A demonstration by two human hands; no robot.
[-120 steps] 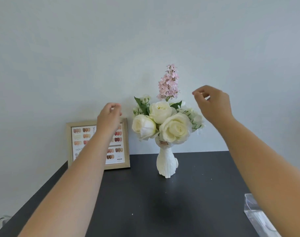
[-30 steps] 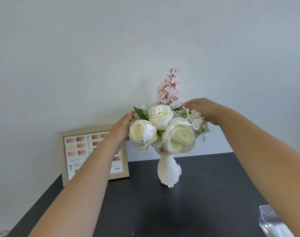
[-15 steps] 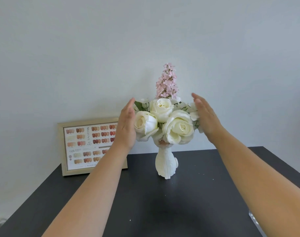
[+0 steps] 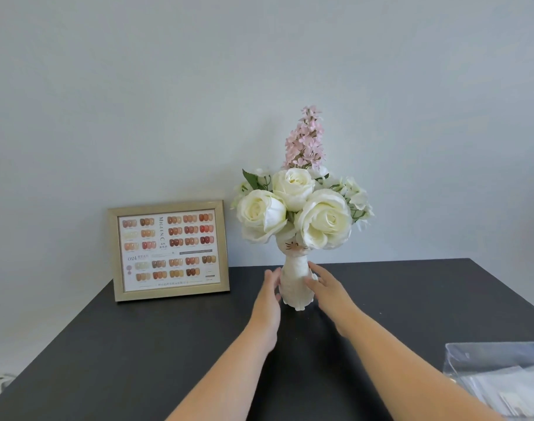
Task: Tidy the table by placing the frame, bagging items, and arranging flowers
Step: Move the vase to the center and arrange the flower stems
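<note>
The vase stands upright between your two hands, its long axis vertical, near the back edge of the table and about midway along it. Your left fingers are extended and loosely together, lying flat against the vase's left flank; your right fingers are slightly spread and touch its right flank, so both hands are open and cupping, not yet clamped. Neither hand is clearly nearer. Above them the flowers fan wide and top-heavy, so a nudge probably calls for even pressure low down. The frame leans against the wall at the back-left corner, and a clear bag lies at the right edge.
</note>
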